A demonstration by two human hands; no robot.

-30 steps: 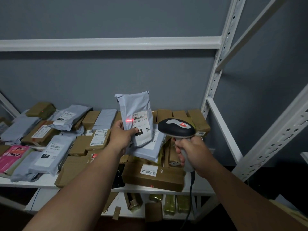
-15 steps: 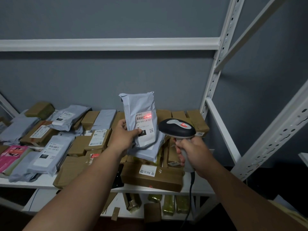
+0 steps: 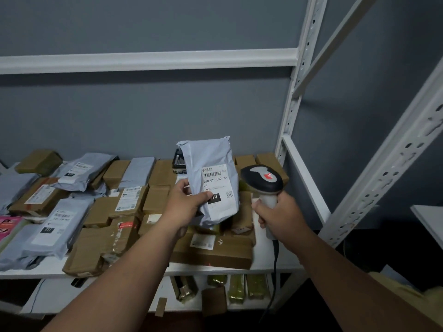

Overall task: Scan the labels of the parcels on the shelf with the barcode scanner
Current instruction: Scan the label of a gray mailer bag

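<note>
Here the left hand (image 3: pixel 184 202) grips a grey mailer (image 3: pixel 211 168) upright above the shelf (image 3: pixel 48 269), label (image 3: pixel 217 182) facing the scanner (image 3: pixel 262 179), which the right hand (image 3: pixel 279 215) clasps just beside it. No red beam shows on the label, so this scan looks finished; next, likely set it down and pick another parcel.

A grey parcel (image 3: pixel 211 180) is held upright above the shelf (image 3: pixel 43 269) by the left hand (image 3: pixel 185 203), its label (image 3: pixel 215 182) turned to the camera. The barcode scanner (image 3: pixel 262 182) is gripped by the right hand (image 3: pixel 280 215), just beside the parcel. Brown boxes (image 3: pixel 211 250) are piled near the shelf's front edge.
</note>
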